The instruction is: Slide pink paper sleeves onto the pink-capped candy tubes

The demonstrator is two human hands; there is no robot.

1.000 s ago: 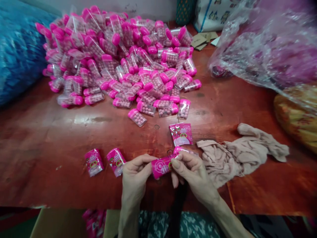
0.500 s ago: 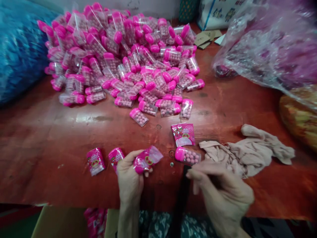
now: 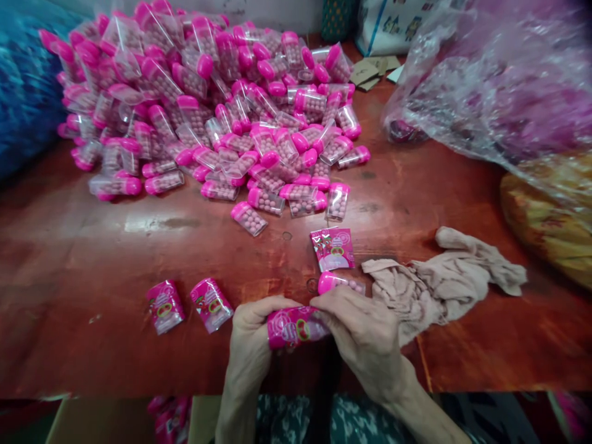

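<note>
Between both hands, a pink printed packet [image 3: 296,328] lies sideways above the table's front part. My left hand [image 3: 255,330] is closed round its left end. The fingers of my right hand [image 3: 361,330] pinch the clear right end. Just behind my right hand is a clear container with a pink cap [image 3: 329,282], partly hidden by it. Flat pink printed sleeves [image 3: 333,249] lie behind that container. Left of my hands, two wrapped pink packs rest on the table, one farther left [image 3: 165,306] and one nearer [image 3: 211,304].
A large heap of pink-capped containers [image 3: 194,111] covers the back left. A beige cloth [image 3: 430,283] lies to the right. Clear plastic bags [image 3: 490,92] fill the back right, a blue bag [image 3: 28,92] the far left. An open carton [image 3: 102,422] stands below the table's front edge.
My right hand has moved left and taken hold of the packet's right end. The packet in my left hand has turned level. The view has shifted slightly.
</note>
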